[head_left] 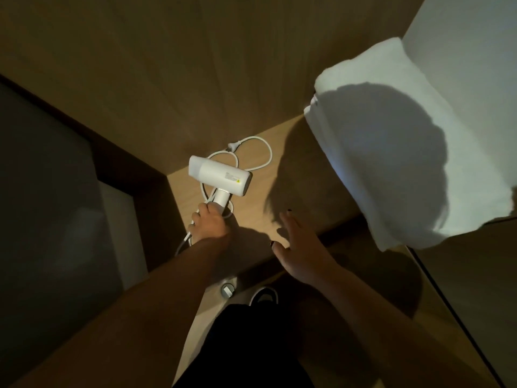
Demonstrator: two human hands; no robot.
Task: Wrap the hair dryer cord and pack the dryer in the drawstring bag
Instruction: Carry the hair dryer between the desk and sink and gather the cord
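Wood shelf (293, 175) below me holds the white dryer (219, 175), its cord (263, 152) looped loosely behind it. My left hand (209, 222) grips the dryer's handle; my right hand (299, 247) hovers nearby, fingers spread, holding nothing. White bedding (391, 163) lies right.

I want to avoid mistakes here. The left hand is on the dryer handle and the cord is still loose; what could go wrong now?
1. The cord lies in loose loops under the hair dryer; lifting by the handle with the left hand may tangle it or drag the plug.
2. The right hand holds nothing, so the cord is uncontrolled.
3. No drawstring bag is in view.
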